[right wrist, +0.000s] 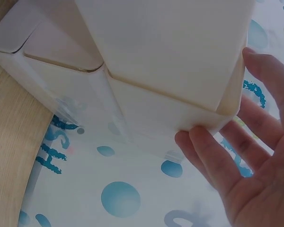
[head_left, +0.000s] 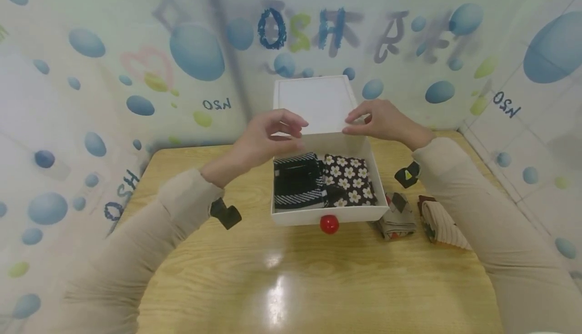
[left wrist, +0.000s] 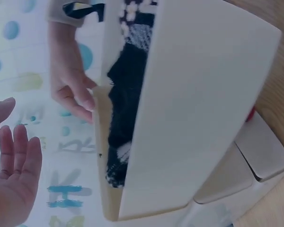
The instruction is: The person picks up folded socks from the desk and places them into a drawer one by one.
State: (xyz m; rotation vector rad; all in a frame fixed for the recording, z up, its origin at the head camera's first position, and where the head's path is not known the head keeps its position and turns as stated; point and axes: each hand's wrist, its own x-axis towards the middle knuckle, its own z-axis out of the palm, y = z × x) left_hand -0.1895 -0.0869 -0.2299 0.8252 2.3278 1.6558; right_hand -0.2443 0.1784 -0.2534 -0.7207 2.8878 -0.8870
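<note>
Bubble-patterned white sheeting with blue and green dots walls in a pale wooden table [head_left: 291, 273], seen from above. On it, a white rectangular drawer with a round red knob [head_left: 329, 224] stands pulled out of a white box-like cabinet [head_left: 313, 102] set against the back sheeting.

Both hands are raised at the drawer's rear edge. The left hand [head_left: 265, 139] hovers with relaxed, slightly spread fingers, gripping nothing. The right hand [head_left: 382, 120] touches the back corner of the drawer [head_left: 327, 215] with straight, loosely spread fingers [right wrist: 213, 161].

Inside the drawer lie a black-and-white striped folded cloth [head_left: 297, 181] and, just beside it, a dark folded cloth printed with white flowers [head_left: 350, 180].

The drawer looks drawn far out, so a push at the back corner could tip it or slide it off its track, spilling the cloths.

To the right of the drawer, on the table, lie a grey patterned folded cloth [head_left: 396, 218] and a beige ribbed folded cloth [head_left: 443, 225]. Both sit near the right sleeve [head_left: 500, 233], which could drag them.
</note>
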